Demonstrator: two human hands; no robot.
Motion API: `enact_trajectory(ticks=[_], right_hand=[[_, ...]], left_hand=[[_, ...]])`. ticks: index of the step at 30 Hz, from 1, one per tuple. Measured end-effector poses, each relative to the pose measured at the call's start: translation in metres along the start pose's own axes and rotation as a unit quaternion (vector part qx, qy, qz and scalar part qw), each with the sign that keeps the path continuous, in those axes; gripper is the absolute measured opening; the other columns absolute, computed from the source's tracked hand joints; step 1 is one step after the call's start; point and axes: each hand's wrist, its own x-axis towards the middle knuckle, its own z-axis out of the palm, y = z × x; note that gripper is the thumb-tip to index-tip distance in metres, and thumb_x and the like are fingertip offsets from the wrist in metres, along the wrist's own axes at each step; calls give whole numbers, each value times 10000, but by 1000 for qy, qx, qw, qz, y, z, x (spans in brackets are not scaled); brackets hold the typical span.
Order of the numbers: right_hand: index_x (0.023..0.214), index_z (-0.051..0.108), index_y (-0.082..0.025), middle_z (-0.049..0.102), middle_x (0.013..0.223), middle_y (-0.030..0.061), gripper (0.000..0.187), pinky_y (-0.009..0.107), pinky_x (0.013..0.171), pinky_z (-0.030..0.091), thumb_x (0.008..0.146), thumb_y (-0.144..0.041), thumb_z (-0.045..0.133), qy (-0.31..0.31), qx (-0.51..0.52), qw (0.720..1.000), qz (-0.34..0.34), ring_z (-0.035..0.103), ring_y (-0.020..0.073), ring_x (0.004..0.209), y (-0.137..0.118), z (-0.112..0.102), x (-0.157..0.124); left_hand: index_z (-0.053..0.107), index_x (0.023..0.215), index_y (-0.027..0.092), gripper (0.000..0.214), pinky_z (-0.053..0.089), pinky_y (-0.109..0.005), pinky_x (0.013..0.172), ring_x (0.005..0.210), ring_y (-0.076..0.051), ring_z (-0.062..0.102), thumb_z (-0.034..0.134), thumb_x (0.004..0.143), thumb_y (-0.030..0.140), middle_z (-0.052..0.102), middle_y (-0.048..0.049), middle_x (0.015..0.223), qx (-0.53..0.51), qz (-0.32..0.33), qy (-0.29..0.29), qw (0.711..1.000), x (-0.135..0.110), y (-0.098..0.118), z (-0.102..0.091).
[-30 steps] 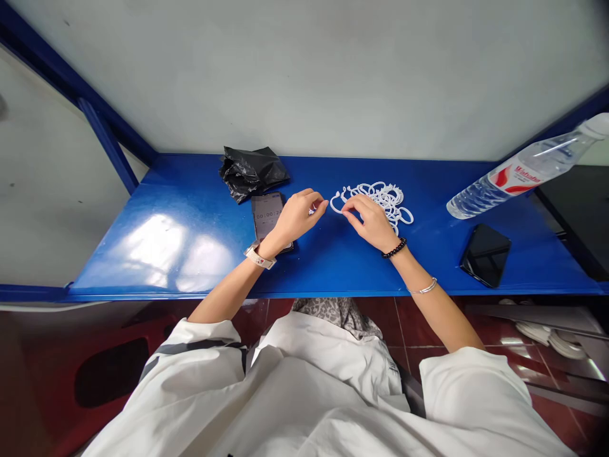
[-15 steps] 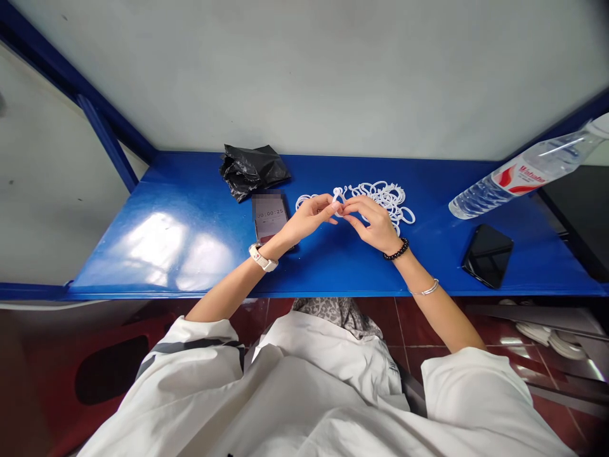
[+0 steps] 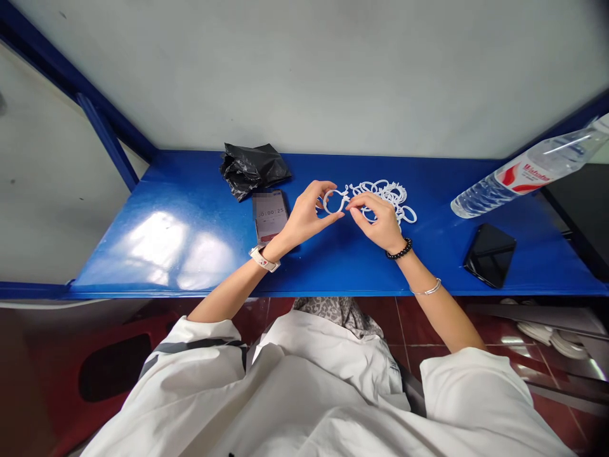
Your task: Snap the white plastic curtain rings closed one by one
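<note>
Over the middle of the blue table, a white curtain ring point(image 3: 325, 206) of thin plastic is held up between my two hands, with small knobbed ends on its right side. My left hand point(image 3: 304, 212) spans it, fingers above and thumb below. At its right side, my right hand point(image 3: 378, 222) pinches near the knobbed ends with thumb and forefinger; the exact contact is too small to make out. Just behind my right hand lies a loose pile of similar white rings point(image 3: 394, 193). More white ring is partly hidden behind my left fingers.
On the blue table point(image 3: 333, 266), a phone with a running timer point(image 3: 272, 219) lies beside my left wrist. Behind it is a crumpled black plastic bag point(image 3: 257, 168). A water bottle point(image 3: 514, 174) and a dark phone point(image 3: 490, 255) are at the right. A pale wall point(image 3: 323, 82) rises behind.
My left hand has opened wider around the ring, and the ring now shows as a round loop. My right hand has shifted slightly right, apart from the left fingertips.
</note>
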Motion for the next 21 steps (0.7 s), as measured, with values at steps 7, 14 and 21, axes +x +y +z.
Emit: enact_trajectory(ticks=[7,14,21], right_hand=[[769,666,-228,704,782,47,469,378,746,548,953,-645,555,-25,137,982,128,671,221,761,2,-1,1],[679,671,-220,673,685,27,607,347,664,548,800,-814,636,-45,258,941,212,611,184,633,4,2,4],[654,699,-214,658,653,19,576,305,626,527,779,-776,694,-82,285,925,239,605,163,619,7,1,3]], left_hand=[[563,1183,195,307,542,-327,873,1090,-228,637,694,906,204,634,-115,1174,155,53,-36,986,-3,9,0],[569,1150,202,210,521,-327,847,1031,-220,631,629,954,249,634,-120,1141,192,93,-55,975,-6,4,4],[577,1083,198,105,519,-354,814,960,-228,628,531,994,227,645,-127,1104,254,141,-54,955,-6,0,6]])
